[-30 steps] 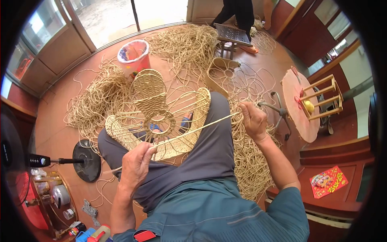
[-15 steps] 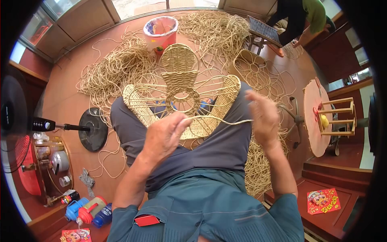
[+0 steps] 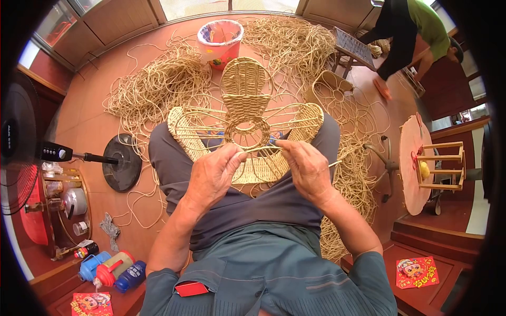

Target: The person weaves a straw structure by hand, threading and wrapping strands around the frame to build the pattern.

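Note:
A woven straw piece [image 3: 246, 105] with a round ring low in its middle and a curved woven band [image 3: 258, 169] lies across the person's lap. Over the band's near part, my left hand [image 3: 216, 171] pinches a straw cord. My right hand [image 3: 305, 168] pinches the same cord a short way to the right, and a loose end sticks out past it. The short stretch of cord [image 3: 263, 148] between the hands runs just below the ring. Thin cords fan out from the ring to both arms of the band.
Heaps of straw cord [image 3: 158, 84] cover the floor, beside a red bucket [image 3: 220, 45]. A fan base [image 3: 122, 163] stands left, a round board [image 3: 414, 168] with a wooden frame right. Another person [image 3: 408, 34] bends down at the upper right, near a small stool [image 3: 354, 47].
My right hand has come in from the right to near my left hand, and the cord stretch between them is shorter. The view has shifted. The other person is bent over farther right.

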The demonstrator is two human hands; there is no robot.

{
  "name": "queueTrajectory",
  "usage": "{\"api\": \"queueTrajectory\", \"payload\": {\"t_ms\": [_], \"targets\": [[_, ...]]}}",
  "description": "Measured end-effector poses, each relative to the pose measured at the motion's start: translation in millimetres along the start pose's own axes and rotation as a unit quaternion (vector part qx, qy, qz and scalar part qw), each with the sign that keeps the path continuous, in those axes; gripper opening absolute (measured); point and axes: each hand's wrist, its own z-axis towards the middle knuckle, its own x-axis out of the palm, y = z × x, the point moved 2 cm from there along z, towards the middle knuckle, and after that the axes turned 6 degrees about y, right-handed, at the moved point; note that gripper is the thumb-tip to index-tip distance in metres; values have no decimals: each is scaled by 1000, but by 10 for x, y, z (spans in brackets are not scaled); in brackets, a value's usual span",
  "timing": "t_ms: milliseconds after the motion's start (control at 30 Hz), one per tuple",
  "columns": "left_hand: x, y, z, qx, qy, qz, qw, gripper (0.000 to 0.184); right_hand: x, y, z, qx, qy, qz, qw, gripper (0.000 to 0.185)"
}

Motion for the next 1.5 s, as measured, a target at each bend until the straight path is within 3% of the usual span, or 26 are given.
{"api": "queueTrajectory", "payload": {"t_ms": [133,267,367,467,533,567,633,900,1000,1200,1500], "targets": [[123,-109,123,28,-2,8,1000,22,166,242,121,-13,-24,92,995,33],[127,-114,211,29,-1,25,999,23,309,202,193,-26,-71,142,987,27],[38,-80,278,29,-18,-6,999,24,286,85,224,-2,-65,86,994,17],[-158,-135,343,-25,-73,-48,996,26,195,-85,355,130,-121,191,965,12],[-263,-154,392,-71,-109,-92,987,27,93,-178,496,174,-150,179,957,15],[-273,-49,444,-18,-138,-67,988,28,53,-242,553,183,-164,169,955,16],[-320,-59,485,-20,-144,-63,987,28,5,-352,603,195,-188,169,948,18],[-306,-44,573,-33,-159,-62,985,26,11,-310,611,165,-183,136,960,14],[-306,-88,660,-35,-156,-42,986,24,43,-296,690,154,-168,112,967,14],[-246,-23,942,69,-189,47,979,18,226,-436,855,172,-162,165,957,16],[-176,-81,1220,63,-104,258,958,36,376,-523,859,197,-137,217,946,17]]}}
